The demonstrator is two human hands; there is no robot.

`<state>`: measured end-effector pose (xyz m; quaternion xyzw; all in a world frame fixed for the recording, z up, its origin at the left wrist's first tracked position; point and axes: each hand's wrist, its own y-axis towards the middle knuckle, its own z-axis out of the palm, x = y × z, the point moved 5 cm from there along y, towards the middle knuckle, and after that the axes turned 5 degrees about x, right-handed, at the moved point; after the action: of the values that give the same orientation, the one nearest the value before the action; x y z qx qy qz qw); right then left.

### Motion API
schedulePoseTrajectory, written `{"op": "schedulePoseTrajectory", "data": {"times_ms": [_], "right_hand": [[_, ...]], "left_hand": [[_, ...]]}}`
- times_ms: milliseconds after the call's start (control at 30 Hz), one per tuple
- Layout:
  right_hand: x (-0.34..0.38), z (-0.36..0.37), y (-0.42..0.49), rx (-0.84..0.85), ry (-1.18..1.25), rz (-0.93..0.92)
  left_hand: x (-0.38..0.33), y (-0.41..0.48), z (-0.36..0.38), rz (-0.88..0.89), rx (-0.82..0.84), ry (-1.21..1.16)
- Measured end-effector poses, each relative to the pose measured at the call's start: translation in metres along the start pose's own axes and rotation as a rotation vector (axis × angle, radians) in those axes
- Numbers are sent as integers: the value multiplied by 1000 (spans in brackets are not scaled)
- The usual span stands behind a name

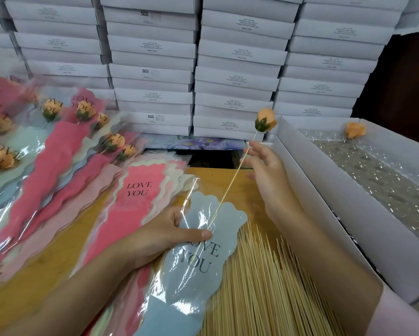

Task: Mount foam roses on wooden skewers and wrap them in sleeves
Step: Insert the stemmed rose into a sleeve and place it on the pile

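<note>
Head view, sleeving step: gripping sleeve (pixel 203 282) with left hand (pixel 162 235), pinching skewer (pixel 230 183) with right hand (pixel 264 170); next likely: feed rose (pixel 266 121) in.

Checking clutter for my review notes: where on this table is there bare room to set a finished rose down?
Bare wood shows in two patches: one between the flat sleeve stack and the open box, under the raised skewer; one at lower left, between the wrapped roses and the left forearm. The skewer pile crowds the near middle.
</note>
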<state>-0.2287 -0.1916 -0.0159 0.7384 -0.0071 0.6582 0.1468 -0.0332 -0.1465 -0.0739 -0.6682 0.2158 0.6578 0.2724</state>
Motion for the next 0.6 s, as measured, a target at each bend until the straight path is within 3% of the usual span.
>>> {"op": "schedulePoseTrajectory", "data": {"times_ms": [600], "right_hand": [[-5, 12, -8, 165, -114, 55]], "left_hand": [[-3, -3, -1, -32, -63, -98]]}}
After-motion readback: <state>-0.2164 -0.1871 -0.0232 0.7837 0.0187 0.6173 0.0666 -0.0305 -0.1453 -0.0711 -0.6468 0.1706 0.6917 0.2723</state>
